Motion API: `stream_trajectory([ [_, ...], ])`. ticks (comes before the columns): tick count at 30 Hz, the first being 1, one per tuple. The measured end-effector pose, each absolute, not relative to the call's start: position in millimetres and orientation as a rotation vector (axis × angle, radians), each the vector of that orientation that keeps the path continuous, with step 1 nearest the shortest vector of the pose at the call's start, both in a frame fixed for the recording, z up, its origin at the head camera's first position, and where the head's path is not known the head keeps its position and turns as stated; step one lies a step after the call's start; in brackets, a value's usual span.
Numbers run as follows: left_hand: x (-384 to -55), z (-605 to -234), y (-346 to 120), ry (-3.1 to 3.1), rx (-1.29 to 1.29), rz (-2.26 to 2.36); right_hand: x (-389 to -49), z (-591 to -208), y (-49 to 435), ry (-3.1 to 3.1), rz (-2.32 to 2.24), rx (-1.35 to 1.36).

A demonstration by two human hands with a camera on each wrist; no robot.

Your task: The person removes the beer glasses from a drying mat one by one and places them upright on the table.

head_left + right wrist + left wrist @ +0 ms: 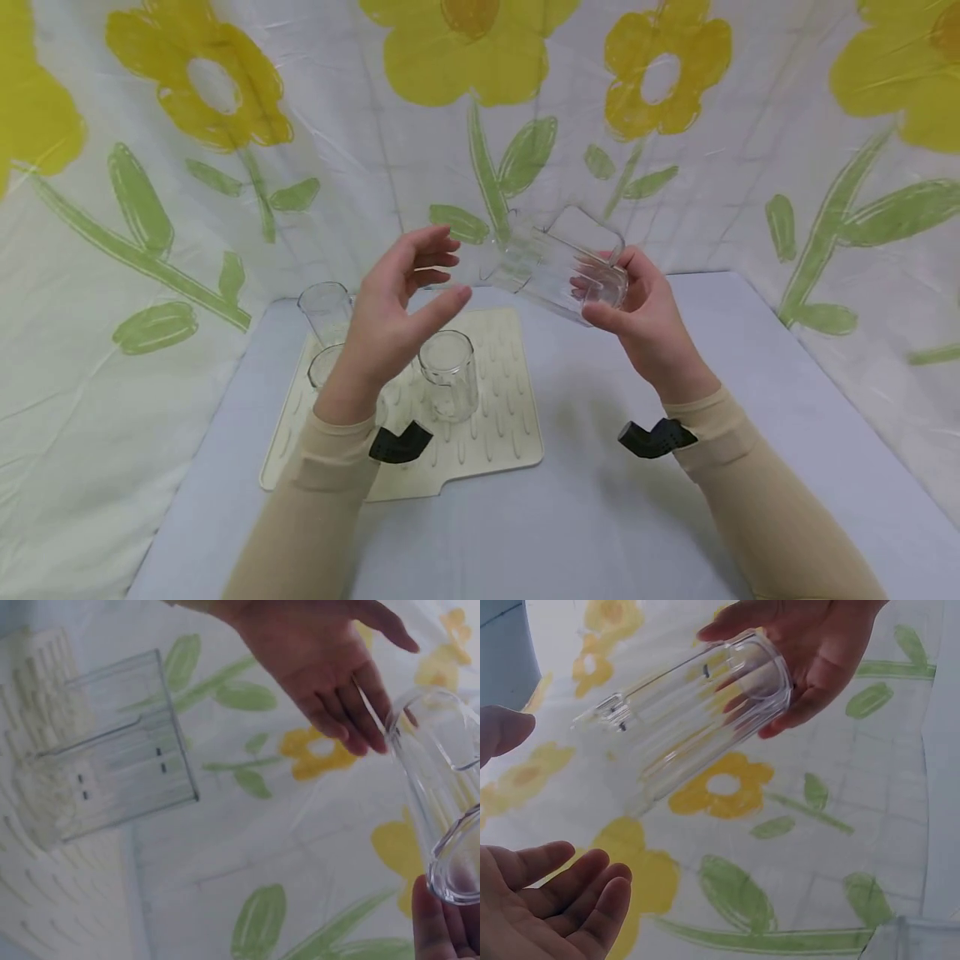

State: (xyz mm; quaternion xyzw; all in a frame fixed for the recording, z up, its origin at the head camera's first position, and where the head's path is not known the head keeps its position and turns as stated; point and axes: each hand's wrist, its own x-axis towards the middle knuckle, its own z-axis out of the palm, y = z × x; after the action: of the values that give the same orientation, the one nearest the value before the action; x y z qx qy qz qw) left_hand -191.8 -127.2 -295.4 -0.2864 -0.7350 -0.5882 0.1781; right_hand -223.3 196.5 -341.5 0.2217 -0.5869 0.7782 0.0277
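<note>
My right hand (648,321) grips a clear glass mug (555,271) by its base end, thumb and fingers on either side. The mug is held up in the air, tipped on its side, its mouth end pointing left and its squared handle (596,229) on top. Facing that end is my left hand (393,308), raised, fingers relaxed and thumb apart, with nothing in it. The left wrist view shows a gap between the left hand (555,907) and the mug (705,712). In the right wrist view the left fingers overlap the mug's edge (397,735).
A cream ridged drying mat (506,375) lies on the pale table (600,500). An upright glass mug (450,379) stands on it; two more glasses, one at the back left (326,312), are partly behind my left arm. A flowered curtain (337,83) surrounds the table.
</note>
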Motion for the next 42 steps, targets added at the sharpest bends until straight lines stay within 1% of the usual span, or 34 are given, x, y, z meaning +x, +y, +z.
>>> stream_trajectory([
  [7, -193, -307, -105, -2.198, -0.816, -1.691, -217, -346, 183, -1.888, 2.397, 0.743],
  [17, -193, -311, -96, -2.154, -0.693, -1.837, -217, -350, 181, -1.975, 2.360, 0.823],
  [25, -193, -312, -91, -2.064, -0.753, -1.853, -221, -351, 187, -2.151, 2.298, 0.941],
  [32, -191, -314, -83, -2.016, -0.824, -1.756, -226, -354, 188, -2.282, 2.223, 1.009],
  [42, -185, -317, -79, -2.064, -0.882, -1.584, -221, -376, 168, -2.367, 2.151, 1.126],
])
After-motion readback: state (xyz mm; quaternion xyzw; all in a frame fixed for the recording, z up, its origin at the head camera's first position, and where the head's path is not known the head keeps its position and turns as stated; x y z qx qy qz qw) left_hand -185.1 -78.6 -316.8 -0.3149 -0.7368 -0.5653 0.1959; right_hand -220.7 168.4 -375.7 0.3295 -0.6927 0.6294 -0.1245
